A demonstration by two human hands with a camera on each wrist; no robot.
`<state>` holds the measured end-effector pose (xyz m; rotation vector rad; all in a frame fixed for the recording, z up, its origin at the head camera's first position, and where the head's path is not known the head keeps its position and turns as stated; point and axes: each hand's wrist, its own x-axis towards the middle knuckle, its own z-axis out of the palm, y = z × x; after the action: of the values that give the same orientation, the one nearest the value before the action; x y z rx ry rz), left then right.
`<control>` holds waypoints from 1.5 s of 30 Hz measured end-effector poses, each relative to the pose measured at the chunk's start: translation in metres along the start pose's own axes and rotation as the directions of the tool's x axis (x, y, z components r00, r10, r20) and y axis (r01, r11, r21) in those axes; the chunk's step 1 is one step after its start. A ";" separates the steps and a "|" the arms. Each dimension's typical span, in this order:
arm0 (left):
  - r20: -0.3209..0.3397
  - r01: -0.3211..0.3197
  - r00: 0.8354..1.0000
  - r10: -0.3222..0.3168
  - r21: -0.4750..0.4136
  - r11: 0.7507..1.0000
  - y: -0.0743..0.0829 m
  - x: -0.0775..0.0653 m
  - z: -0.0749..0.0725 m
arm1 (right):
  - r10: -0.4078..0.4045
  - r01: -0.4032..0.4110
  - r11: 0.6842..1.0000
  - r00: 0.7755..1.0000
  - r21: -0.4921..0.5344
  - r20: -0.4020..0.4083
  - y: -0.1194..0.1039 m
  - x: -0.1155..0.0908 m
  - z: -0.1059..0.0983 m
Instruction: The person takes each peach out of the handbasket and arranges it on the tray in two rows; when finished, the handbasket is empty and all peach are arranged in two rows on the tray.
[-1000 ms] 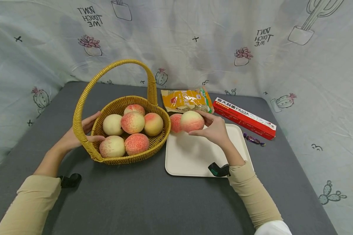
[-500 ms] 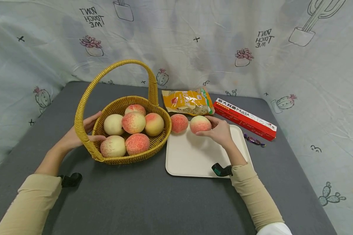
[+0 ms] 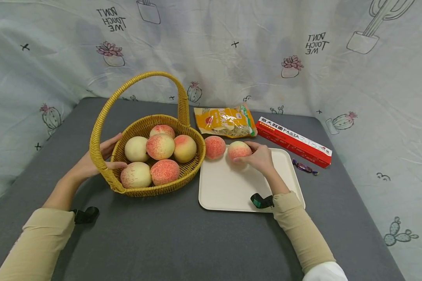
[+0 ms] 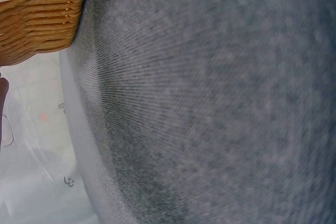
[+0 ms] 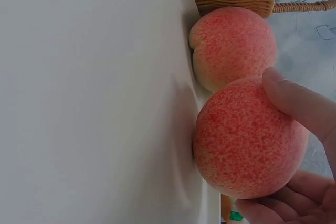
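My right hand (image 3: 259, 158) grips a peach (image 3: 239, 151), thumb on its near side and fingers behind, at the back left of a white tray (image 3: 228, 191). The right wrist view shows this peach (image 5: 249, 137) against or just over the tray surface. Another peach (image 3: 215, 147) sits left of it in the tray's back corner. At the left stands a yellow wicker basket (image 3: 151, 192) with a tall handle, holding several peaches (image 3: 160, 146). My left hand (image 3: 88, 164) holds the basket's left side, thumb over the rim; in the left wrist view the hand is mostly hidden.
Behind the tray lies an orange food packet (image 3: 226, 121). A red pasta box (image 3: 293, 141) is angled at the back right, with a purple wrapped candy (image 3: 305, 167) beside it. Grey cloth covers the table (image 3: 168, 238); a patterned curtain (image 3: 211, 50) hangs behind.
My right hand has moved right and down with the peach, from beside the other peach onto or close to the tray. The left hand and basket stay in place.
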<state>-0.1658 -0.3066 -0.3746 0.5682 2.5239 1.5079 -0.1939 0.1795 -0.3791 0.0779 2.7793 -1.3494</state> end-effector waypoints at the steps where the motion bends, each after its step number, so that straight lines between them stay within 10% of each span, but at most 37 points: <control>1: 0.001 0.001 1.000 -0.001 -0.001 1.000 0.000 0.000 0.000 | 0.007 -0.007 1.000 1.000 -0.002 0.006 0.000 0.001 0.000; 21: -0.005 -0.004 1.000 0.004 -0.003 1.000 0.004 -0.001 0.001 | 0.154 -0.157 0.988 0.976 0.003 0.156 -0.005 0.017 -0.001; 34: -0.010 -0.012 1.000 0.012 0.001 1.000 0.000 0.001 0.000 | -0.056 0.053 0.997 0.997 0.051 0.046 0.002 0.013 0.001; 45: 0.002 -0.012 1.000 0.012 -0.003 1.000 -0.002 0.000 0.000 | -0.080 0.079 0.996 0.996 0.033 0.029 -0.007 0.011 -0.002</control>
<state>-0.1665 -0.3069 -0.3765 0.5845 2.5208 1.5148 -0.2054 0.1776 -0.3732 -0.0521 2.7636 -1.4007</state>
